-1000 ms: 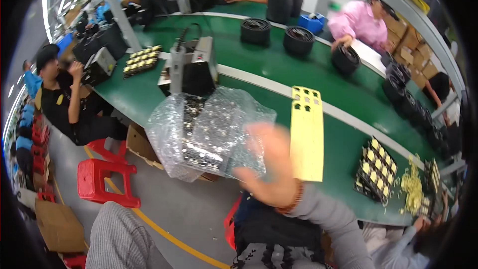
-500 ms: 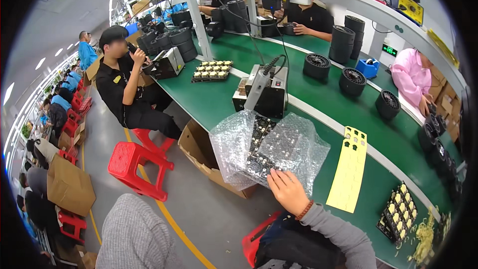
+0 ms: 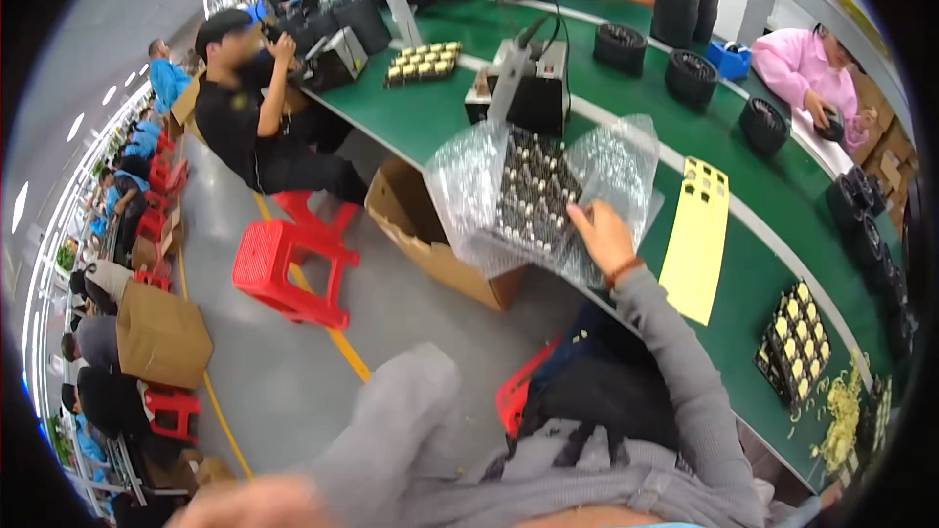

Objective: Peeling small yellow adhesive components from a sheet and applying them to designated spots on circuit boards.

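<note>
Note white-dotted black circuit-board panel (image 3: 534, 191) on clear bubble wrap (image 3: 471, 181) on green table (image 3: 391, 124), likely for cushioning; half-curled right hand (image 3: 605, 238) at panel's edge, perhaps steadying, hold unclear; blurred left hand (image 3: 262, 506), openness unreadable.

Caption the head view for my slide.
Right hand at the edge of black circuit boards in open bubble wrap.

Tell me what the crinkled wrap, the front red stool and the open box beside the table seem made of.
Crinkled wrap: probably clear, glossy plastic, as it's see-through with glints. Front red stool: likely smooth moulded plastic, evenly coloured with rounded edges. Open box: apparently matte cardboard, brown and thin-walled.
</note>
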`<state>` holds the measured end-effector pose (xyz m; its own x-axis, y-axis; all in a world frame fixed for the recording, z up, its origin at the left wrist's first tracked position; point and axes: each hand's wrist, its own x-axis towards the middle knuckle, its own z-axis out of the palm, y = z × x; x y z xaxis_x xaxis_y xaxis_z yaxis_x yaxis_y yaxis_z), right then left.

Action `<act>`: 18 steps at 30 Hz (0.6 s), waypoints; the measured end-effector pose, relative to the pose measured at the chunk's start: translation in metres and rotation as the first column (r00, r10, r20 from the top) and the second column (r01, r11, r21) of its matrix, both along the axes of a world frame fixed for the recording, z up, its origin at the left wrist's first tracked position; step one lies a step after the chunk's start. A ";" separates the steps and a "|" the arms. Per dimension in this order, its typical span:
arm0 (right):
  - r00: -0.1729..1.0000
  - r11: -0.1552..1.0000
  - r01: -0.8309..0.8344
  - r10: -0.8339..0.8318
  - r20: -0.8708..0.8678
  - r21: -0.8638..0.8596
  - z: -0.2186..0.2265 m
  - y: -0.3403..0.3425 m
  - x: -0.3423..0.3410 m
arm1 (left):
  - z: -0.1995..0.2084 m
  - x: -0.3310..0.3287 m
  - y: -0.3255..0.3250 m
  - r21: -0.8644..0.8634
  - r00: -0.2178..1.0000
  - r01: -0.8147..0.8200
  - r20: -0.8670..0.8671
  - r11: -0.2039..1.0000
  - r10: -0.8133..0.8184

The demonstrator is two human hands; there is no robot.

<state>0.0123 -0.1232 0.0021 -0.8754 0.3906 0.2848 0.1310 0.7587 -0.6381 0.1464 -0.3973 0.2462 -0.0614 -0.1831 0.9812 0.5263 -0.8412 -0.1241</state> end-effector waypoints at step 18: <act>0.984 0.986 -0.072 0.094 0.149 -0.147 -0.008 0.001 0.002 | -0.031 -0.022 0.085 -0.417 0.715 0.564 0.678 0.712 -0.169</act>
